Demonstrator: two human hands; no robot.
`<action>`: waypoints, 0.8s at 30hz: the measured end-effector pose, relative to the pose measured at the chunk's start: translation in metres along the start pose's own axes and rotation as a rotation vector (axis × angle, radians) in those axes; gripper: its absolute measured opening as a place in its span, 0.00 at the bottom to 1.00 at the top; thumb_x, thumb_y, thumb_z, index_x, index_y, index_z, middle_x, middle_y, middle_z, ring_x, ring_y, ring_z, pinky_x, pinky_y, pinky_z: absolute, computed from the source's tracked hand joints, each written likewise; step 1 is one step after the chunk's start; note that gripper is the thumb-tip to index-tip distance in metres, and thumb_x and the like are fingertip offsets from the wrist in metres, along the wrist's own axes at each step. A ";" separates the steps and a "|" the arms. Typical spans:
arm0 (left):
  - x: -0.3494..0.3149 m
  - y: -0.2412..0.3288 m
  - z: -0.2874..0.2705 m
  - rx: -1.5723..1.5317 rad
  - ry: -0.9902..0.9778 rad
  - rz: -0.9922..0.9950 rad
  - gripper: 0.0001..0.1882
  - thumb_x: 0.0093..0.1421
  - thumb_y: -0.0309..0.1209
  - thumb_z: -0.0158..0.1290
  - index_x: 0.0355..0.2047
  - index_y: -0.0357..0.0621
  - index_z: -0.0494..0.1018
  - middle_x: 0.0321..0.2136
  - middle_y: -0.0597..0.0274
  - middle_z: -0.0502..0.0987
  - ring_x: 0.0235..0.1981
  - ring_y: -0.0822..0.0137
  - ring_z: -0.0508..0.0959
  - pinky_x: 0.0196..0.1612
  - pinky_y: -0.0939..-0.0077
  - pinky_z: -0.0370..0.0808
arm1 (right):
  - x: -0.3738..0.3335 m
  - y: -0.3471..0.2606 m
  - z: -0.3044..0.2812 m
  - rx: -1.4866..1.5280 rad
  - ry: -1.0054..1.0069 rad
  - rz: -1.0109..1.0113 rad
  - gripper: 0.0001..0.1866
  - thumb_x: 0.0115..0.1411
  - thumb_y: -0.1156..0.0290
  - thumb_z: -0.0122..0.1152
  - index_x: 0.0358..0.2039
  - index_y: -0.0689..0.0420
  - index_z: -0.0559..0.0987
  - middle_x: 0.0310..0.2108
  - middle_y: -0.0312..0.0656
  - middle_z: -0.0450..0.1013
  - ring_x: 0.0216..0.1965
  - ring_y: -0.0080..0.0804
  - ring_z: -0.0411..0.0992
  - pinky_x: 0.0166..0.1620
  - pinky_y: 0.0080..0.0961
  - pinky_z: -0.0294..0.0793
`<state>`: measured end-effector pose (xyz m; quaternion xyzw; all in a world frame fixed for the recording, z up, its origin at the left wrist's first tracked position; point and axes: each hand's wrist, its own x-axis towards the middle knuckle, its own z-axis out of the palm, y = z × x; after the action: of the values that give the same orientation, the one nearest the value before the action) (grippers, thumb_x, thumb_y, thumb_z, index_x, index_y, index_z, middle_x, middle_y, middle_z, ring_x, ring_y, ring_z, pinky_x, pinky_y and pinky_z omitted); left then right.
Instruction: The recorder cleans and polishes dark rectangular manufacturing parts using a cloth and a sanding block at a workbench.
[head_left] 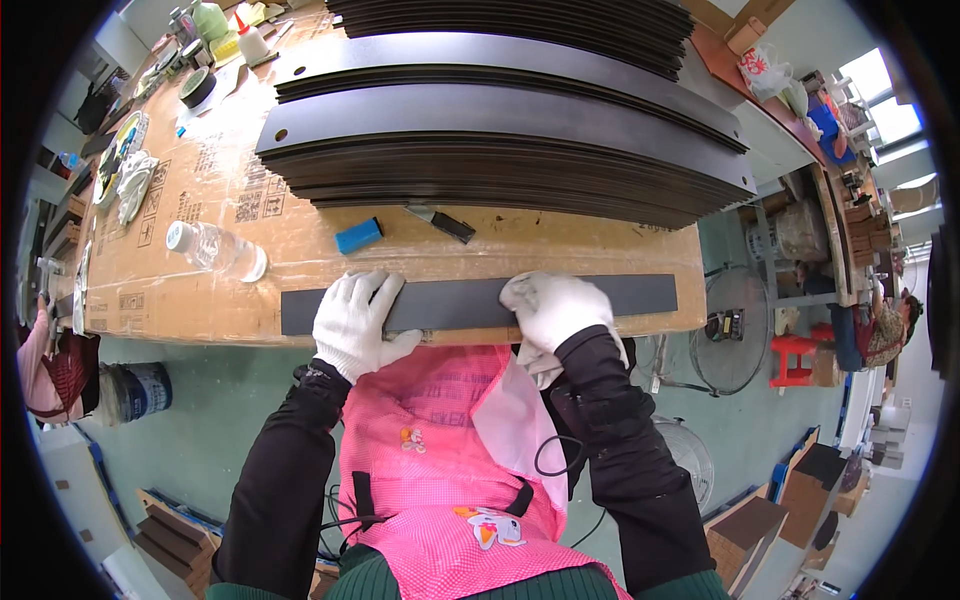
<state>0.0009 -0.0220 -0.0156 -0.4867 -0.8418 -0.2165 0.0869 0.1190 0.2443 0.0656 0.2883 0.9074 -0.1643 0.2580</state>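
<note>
A long dark grey flat strip [450,302] lies along the near edge of the cardboard-covered table. My left hand [357,322], in a white knit glove, rests on its left part with fingers stretched out and the thumb apart. Farther right on the strip, my white-gloved right hand [562,308] is closed with its fingers curled under. From beneath it a white cloth [543,366] hangs over the table edge, bunched in that hand. Beyond the strip lie a blue block [359,235] and a utility knife [443,224] with a dark handle.
Tall stacks of dark strips with end holes [500,125] fill the far side. A clear plastic bottle [218,250] lies on its side at left. A tape roll [197,87] and glue bottle [252,44] are far left. Fans [735,320] stand right; other people work at both sides.
</note>
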 end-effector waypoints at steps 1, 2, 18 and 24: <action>0.000 -0.001 -0.001 0.013 -0.017 -0.011 0.41 0.43 0.46 0.70 0.58 0.45 0.76 0.50 0.54 0.78 0.51 0.48 0.79 0.60 0.50 0.75 | 0.002 0.007 0.008 0.003 -0.004 -0.002 0.20 0.67 0.45 0.54 0.47 0.38 0.88 0.47 0.46 0.84 0.50 0.52 0.82 0.55 0.45 0.80; 0.001 -0.001 -0.001 0.007 -0.023 -0.006 0.41 0.43 0.46 0.70 0.58 0.45 0.76 0.50 0.54 0.78 0.51 0.48 0.79 0.60 0.50 0.75 | 0.004 0.024 0.018 0.022 0.016 -0.078 0.19 0.67 0.45 0.55 0.47 0.38 0.88 0.47 0.45 0.84 0.50 0.52 0.81 0.55 0.45 0.80; 0.000 -0.003 -0.003 0.000 -0.020 -0.018 0.41 0.42 0.46 0.70 0.58 0.43 0.76 0.50 0.54 0.78 0.52 0.48 0.79 0.60 0.50 0.76 | 0.004 0.052 -0.017 0.044 -0.134 -0.138 0.17 0.65 0.52 0.56 0.43 0.45 0.88 0.43 0.46 0.85 0.48 0.53 0.81 0.52 0.43 0.80; 0.003 0.000 -0.001 0.013 0.019 0.012 0.42 0.42 0.47 0.71 0.58 0.43 0.76 0.50 0.54 0.78 0.52 0.48 0.79 0.60 0.51 0.76 | 0.000 0.049 -0.009 0.093 -0.074 -0.161 0.20 0.68 0.51 0.49 0.46 0.42 0.88 0.48 0.46 0.84 0.49 0.53 0.81 0.52 0.45 0.79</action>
<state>-0.0008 -0.0195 -0.0138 -0.4891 -0.8393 -0.2154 0.0995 0.1455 0.2868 0.0657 0.2198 0.9089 -0.2370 0.2634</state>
